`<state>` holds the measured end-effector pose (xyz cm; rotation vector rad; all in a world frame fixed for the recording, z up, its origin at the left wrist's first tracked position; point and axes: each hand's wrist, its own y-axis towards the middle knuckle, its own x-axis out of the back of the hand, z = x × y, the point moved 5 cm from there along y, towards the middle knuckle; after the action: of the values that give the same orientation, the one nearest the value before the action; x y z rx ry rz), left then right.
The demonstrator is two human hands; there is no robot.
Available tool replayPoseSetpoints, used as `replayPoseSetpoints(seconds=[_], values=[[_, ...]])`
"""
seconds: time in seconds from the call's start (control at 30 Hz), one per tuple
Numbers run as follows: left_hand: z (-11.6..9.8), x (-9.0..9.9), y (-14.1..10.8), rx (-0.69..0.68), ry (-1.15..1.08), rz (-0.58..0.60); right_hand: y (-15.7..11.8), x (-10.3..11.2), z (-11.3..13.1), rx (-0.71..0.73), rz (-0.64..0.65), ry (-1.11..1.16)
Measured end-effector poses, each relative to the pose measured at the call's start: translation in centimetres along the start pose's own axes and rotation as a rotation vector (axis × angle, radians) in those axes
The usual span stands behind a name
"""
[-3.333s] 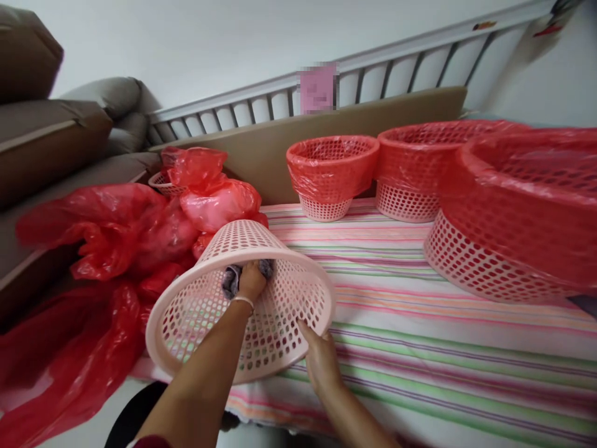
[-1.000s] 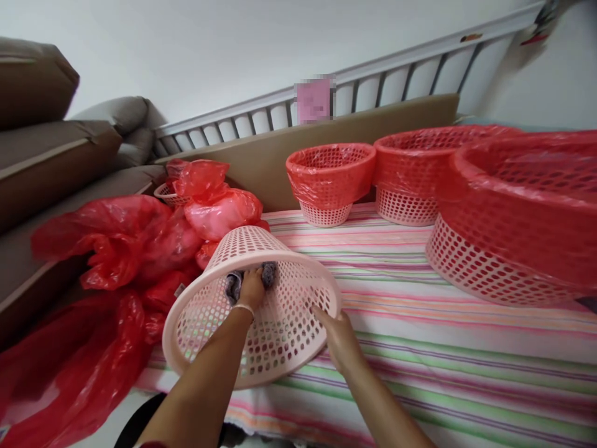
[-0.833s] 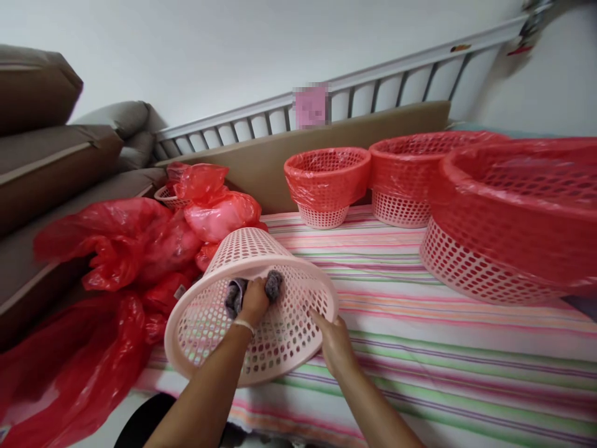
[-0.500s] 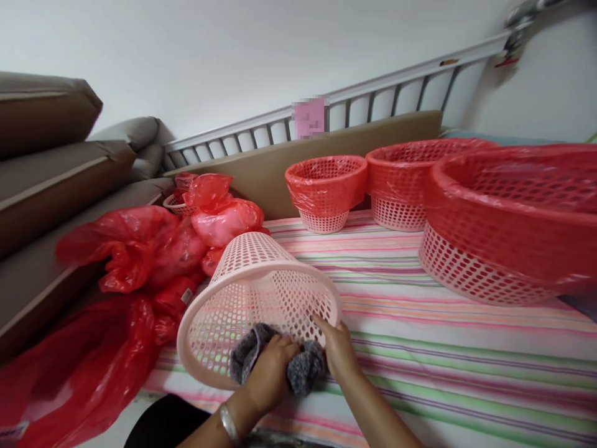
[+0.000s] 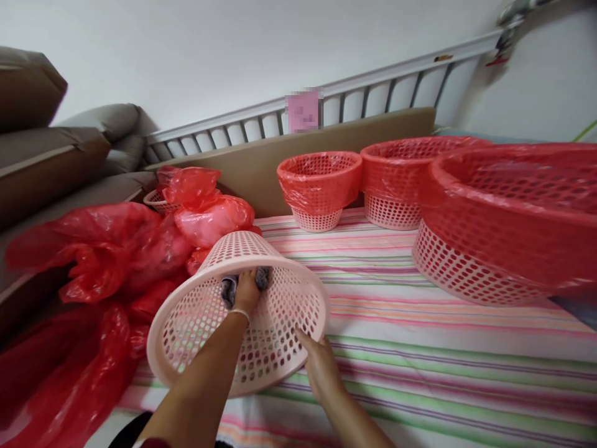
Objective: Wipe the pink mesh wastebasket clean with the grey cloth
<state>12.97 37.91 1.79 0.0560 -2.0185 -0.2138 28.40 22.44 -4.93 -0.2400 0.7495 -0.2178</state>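
Observation:
A pale pink perforated plastic basket (image 5: 298,280) lies tipped on its side, its wide mouth facing me. Deep inside it, my left hand (image 5: 248,292) is closed on a dark grey cloth (image 5: 229,290), pressed near the basket's bottom; a bracelet circles that wrist. At the right of the rim, my right hand (image 5: 317,358) grips the basket, thumb inside the mouth and the other fingers mostly hidden behind the wall.
Three baskets lined with red plastic bags, a small one (image 5: 319,180), a middle one (image 5: 396,211) and a large one (image 5: 471,267), stand to the right on a striped sheet (image 5: 373,311). Red plastic bags (image 5: 107,249) heap at left beside stacked brown cushions (image 5: 46,149). A radiator (image 5: 224,134) runs behind.
My left hand has pushed the cloth from the basket's mouth deep inside. The right hand keeps its hold on the rim. The basket appears slightly further left in view.

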Motion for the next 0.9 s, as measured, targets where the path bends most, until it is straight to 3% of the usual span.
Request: replayPoseSetpoints(seconds=[0.13, 0.3, 0.73, 0.9], values=[[1.5, -1.3, 0.6, -0.009, 0.041, 0.014, 0.3, 0.3, -0.4, -0.020, -0.029, -0.006], [1.4, -1.4, -0.5, -0.042, 0.073, 0.056, 0.3, 0.5, -0.7, -0.043, -0.057, -0.007], [-2.7, -0.2, -10.2, -0.153, 0.057, 0.144, -0.2, 0.0, 0.0, -0.033, -0.030, -0.010], [-4.8, 2.7, -13.9, -0.226, -0.001, 0.134, -1.4, -0.3, 0.5, -0.002, 0.020, 0.019]])
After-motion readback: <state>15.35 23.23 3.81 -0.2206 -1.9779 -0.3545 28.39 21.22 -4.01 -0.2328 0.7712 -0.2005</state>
